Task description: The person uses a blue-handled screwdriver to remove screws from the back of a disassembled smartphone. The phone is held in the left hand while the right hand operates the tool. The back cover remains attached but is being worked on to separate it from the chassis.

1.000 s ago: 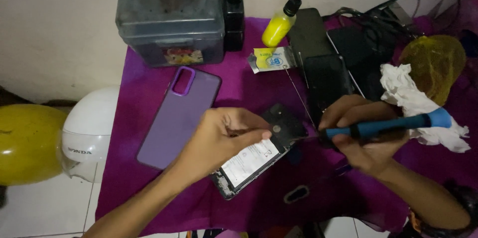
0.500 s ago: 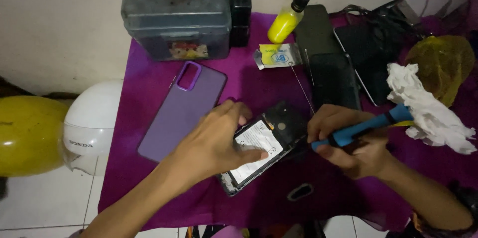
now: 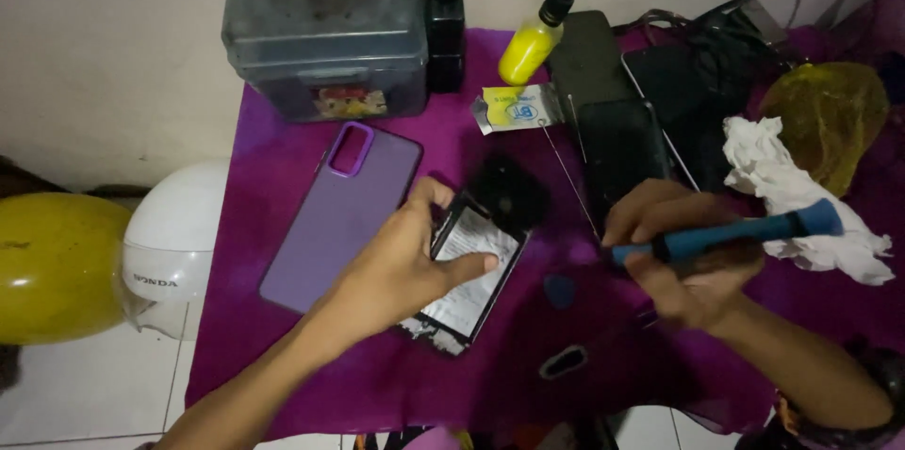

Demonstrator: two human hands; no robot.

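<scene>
My left hand (image 3: 405, 261) grips an opened phone (image 3: 476, 266) with its back off, white battery label showing, lying on the purple cloth (image 3: 273, 356). My right hand (image 3: 674, 252) holds a blue-handled screwdriver (image 3: 745, 231), its tip pointing left, a short way to the right of the phone. A purple phone case (image 3: 335, 214) lies just left of my left hand. A small blue pick (image 3: 559, 290) and a small dark ring-shaped part (image 3: 564, 361) rest on the cloth below the phone.
A grey toolbox (image 3: 325, 35), dark bottle (image 3: 445, 16) and yellow bottle (image 3: 530, 40) stand at the back. Dark phones (image 3: 617, 144), cables, white tissue (image 3: 801, 200) and a yellow bag (image 3: 830, 120) fill the right. Helmets, one white (image 3: 170, 243) and one yellow (image 3: 52, 261), sit left.
My left hand turned the phone more upright and shifted its grip onto it. My right hand drew the screwdriver away to the right of the phone.
</scene>
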